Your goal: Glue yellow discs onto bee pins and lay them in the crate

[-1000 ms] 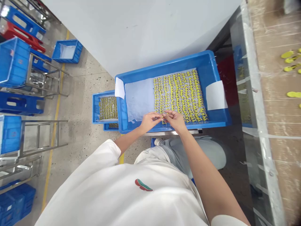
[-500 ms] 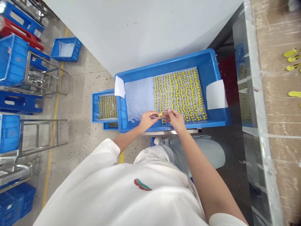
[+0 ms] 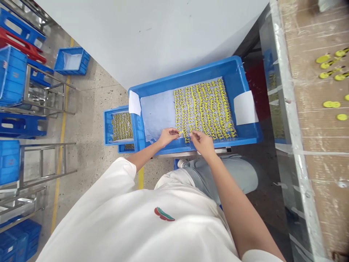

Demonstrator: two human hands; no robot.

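My left hand [image 3: 169, 137] is closed in a pinch at the near edge of a large blue tray [image 3: 160, 151]. A small yellow piece [image 3: 180, 133] shows at its fingertips. To the right, my right hand [image 3: 202, 141] has thumb and fingers drawn together, with a bit of yellow at the tips; whether it is held or lies beneath cannot be made out. Between the hands runs the near end of a row of small yellow-and-dark parts [image 3: 200, 105]. Several such rows lie on a pale sheet [image 3: 158, 109] lining the tray.
Left of the tray stands a smaller blue bin [image 3: 108, 127] with similar parts. A white panel [image 3: 152, 43] rises behind. At right, a cardboard-covered table [image 3: 313, 145] holds loose yellow pieces [image 3: 332, 104]. Metal stands [image 3: 49, 144] and blue crates line the left.
My fingertips were together around a small yellow piece; now the two hands are slightly apart, with a row end visible between them. The whole view has shifted a little.
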